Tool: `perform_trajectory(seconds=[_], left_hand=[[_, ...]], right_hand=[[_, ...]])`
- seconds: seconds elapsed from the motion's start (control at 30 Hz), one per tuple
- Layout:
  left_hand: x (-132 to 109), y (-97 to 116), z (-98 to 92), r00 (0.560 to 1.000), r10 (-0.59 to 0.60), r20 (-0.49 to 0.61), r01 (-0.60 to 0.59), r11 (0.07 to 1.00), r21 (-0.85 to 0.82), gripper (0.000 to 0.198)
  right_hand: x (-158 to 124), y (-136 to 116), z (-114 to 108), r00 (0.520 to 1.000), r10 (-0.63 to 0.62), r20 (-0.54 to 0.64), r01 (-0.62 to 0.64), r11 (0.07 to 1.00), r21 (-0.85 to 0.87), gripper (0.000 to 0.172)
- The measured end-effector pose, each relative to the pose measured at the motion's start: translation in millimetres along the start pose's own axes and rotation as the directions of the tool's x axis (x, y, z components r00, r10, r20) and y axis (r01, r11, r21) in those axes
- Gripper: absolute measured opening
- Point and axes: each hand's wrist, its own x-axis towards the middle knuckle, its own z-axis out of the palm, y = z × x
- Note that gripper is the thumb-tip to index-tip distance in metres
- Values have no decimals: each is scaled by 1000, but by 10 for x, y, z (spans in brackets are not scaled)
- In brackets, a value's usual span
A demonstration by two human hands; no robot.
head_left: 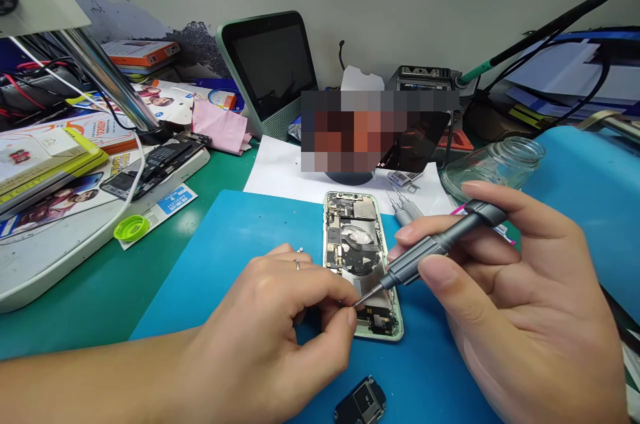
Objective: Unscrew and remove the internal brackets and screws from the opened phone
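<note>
My right hand (520, 284) grips a grey precision screwdriver (425, 252), its shaft slanting down to the left. The driver's tip meets the pinched thumb and forefinger of my left hand (285, 317), above the lower end of an opened phone (363, 231). Whatever those fingertips pinch is too small to make out. The phone lies face up with its insides bare: boards along the left side, a round dark coil in the middle, a green frame around. Nearer to me, a small black phone part (361, 403) rests on the blue mat (240, 237).
Tweezers (406, 207) lie right of the phone, by a glass jar (493, 167) on its side. A screen device (270, 71) stands behind. To the left are a phone frame (155, 164), a green cap (131, 229) and a metal stand pole (107, 77).
</note>
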Motion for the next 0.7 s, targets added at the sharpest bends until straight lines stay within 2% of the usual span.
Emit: perform_trajectory(seconds=[0.27, 0.53, 0.7], left_hand=[[8, 4, 8, 999, 24, -26, -24, 1000, 10, 18], [34, 13, 15, 998, 41, -50, -40, 999, 24, 20], [31, 26, 11, 997, 56, -45, -54, 998, 41, 18]], right_hand=[[22, 50, 11, 999, -49, 19, 49, 999, -11, 44], [1, 44, -44, 999, -50, 8, 51, 999, -16, 46], [23, 38, -5, 999, -32, 5, 32, 999, -23, 48]])
